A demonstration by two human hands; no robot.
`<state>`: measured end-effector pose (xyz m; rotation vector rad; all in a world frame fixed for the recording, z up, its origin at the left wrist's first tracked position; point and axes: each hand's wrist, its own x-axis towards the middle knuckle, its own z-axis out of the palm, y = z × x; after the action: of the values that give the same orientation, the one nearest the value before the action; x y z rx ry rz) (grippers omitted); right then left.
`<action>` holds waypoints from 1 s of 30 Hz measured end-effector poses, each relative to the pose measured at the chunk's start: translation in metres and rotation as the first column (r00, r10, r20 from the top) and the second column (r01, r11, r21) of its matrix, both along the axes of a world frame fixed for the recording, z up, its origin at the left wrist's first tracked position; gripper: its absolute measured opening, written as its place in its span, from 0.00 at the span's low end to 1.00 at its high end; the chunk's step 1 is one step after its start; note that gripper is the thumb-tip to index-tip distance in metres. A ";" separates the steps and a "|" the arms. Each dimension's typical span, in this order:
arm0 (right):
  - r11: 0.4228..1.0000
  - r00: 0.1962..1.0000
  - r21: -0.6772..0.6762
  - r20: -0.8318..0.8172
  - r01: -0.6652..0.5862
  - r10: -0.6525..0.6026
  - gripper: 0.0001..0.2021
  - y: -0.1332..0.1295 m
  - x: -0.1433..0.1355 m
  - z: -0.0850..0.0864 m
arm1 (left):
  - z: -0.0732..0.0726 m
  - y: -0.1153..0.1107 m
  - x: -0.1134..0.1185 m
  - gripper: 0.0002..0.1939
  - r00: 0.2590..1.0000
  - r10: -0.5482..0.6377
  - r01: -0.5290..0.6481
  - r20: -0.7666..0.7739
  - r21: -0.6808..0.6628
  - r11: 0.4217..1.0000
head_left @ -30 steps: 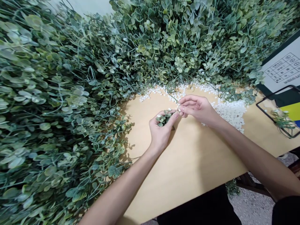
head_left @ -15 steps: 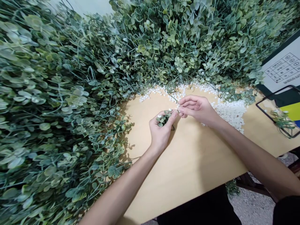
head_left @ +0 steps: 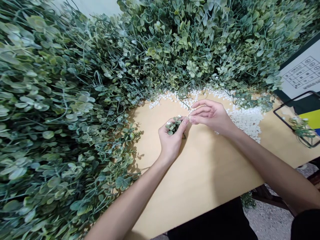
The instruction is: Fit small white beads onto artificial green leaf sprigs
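Note:
My left hand is closed around a small sprig of artificial greenery, with round green leaves and a couple of white bits on it. Its thumb and index finger pinch the sprig's end. Close against those fingertips, my right hand has its thumb and index finger pressed together in a pinch. Whatever sits between the right fingertips is too small and covered to make out. Behind the right hand, many small white plastic pieces lie spread over the wooden table.
A thick mass of artificial foliage lines the left and back of the table. At the right stand a black wire frame, a leafy sprig and a dark panel with a printed white sheet. The table's front edge is near my lap.
My hands stay fingertip to fingertip above the table. The right hand has shifted very slightly, its thumb nearer the left fingertips; the sprig has tilted a little.

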<state>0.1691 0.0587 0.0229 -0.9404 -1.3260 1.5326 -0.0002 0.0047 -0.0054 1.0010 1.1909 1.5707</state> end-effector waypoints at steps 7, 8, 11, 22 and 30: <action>0.999 0.999 0.033 0.040 0.013 -0.014 0.26 0.001 0.003 0.002 | -0.002 0.000 0.000 0.09 0.999 -0.030 0.029 0.037 0.024 0.999; 0.999 0.999 0.034 0.036 0.016 -0.018 0.26 0.000 0.003 0.002 | -0.002 0.000 0.000 0.09 0.999 -0.032 0.031 0.041 0.022 0.999; 1.000 1.000 0.017 0.021 0.018 -0.018 0.27 0.000 0.002 0.002 | -0.002 0.000 -0.001 0.10 0.999 -0.025 0.024 0.045 0.020 1.000; 0.999 1.000 0.048 0.026 0.006 -0.007 0.23 -0.002 0.001 -0.004 | 0.000 0.000 0.000 0.11 1.000 -0.001 0.001 0.027 0.019 1.000; 0.995 0.998 0.090 0.020 0.051 -0.053 0.22 -0.005 -0.003 -0.004 | 0.000 0.000 0.000 0.11 0.997 -0.016 0.015 0.078 0.005 1.000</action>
<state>0.1662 0.0533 0.0192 -0.9309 -1.3637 1.4151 -0.0001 0.0049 -0.0057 0.9412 1.1237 1.5869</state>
